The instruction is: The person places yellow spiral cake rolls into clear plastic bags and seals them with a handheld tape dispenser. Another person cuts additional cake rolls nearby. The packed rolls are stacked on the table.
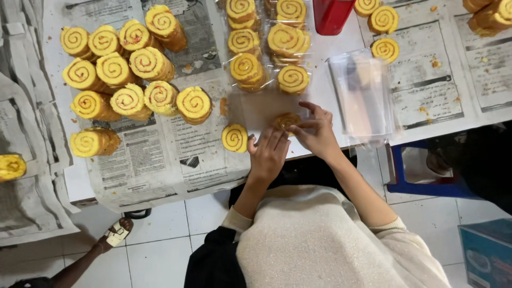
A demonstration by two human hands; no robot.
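Far left, a lone swirl cake slice (10, 166) sat on crumpled newspaper (32, 202), and next to it was a big cluster of yellow roll slices (122, 74) stacked on the paper-covered table (330, 90). One single slice (234, 138) lay just beside the left hand (269, 152), not touching as far as I could tell. That hand was flat-ish, fingers resting on the edge of a clear plastic bag (261, 109). The right hand (317, 130) was right up against it, fingertips pinching a slice (287, 120) at the bag's mouth, so both hands were together on that bag. Above them were bagged slices (266, 45). Further right stood a pile of empty clear bags (362, 96), a red container (332, 15), and a few loose slices (384, 32).
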